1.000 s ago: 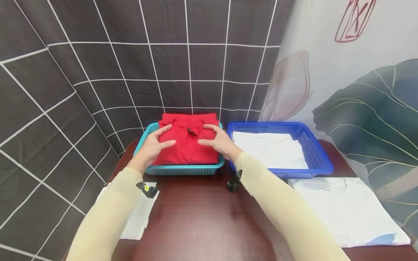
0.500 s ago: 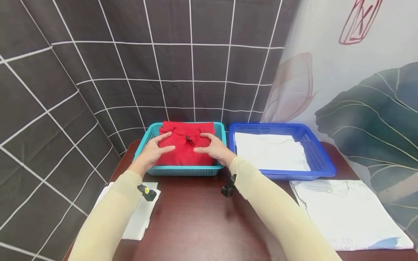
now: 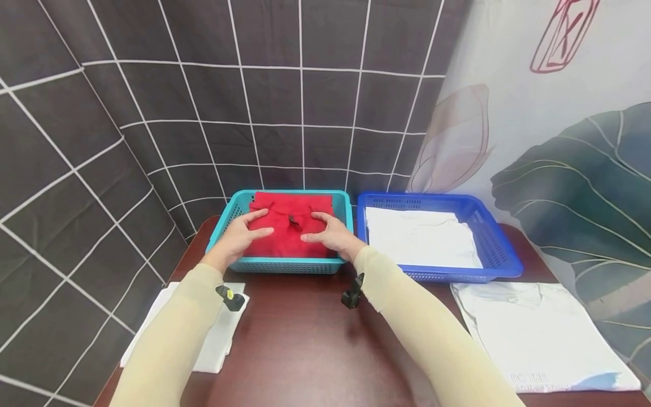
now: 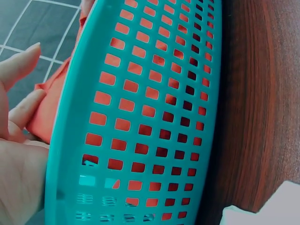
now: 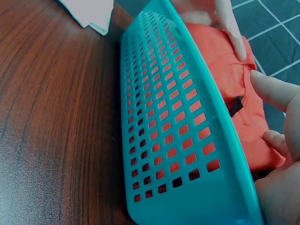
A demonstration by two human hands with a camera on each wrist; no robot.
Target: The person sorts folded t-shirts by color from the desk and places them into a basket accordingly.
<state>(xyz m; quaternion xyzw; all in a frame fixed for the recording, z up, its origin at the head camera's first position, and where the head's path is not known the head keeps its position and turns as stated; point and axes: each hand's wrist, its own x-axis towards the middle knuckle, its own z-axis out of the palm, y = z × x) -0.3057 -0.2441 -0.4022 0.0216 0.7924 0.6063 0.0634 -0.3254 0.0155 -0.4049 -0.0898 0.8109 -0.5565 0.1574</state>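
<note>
A folded red garment (image 3: 287, 240) with a small black tag (image 3: 295, 222) lies inside the teal basket (image 3: 285, 262). My left hand (image 3: 235, 234) rests at its left side, thumb and forefinger spread over the top. Across from it, my right hand (image 3: 335, 233) lies on the right side in the same way. The left wrist view has the left fingers against the red cloth, just behind the perforated basket wall (image 4: 140, 93). In the right wrist view, straight fingers of the right hand (image 5: 286, 117) touch the garment's upper face. The remaining fingers are mostly hidden.
A blue basket (image 3: 500, 265) with folded white clothing (image 3: 427, 237) stands right of the teal one. A white printed T-shirt (image 3: 549, 333) lies at the right of the brown table (image 3: 305, 339). Folded white cloth (image 3: 216, 345) lies at left, partly under the forearm. Dark gridded curtain hangs behind.
The red garment has sunk from above the rim down into the teal basket, both hands moving down with it. In the last half second it settles slightly lower.
</note>
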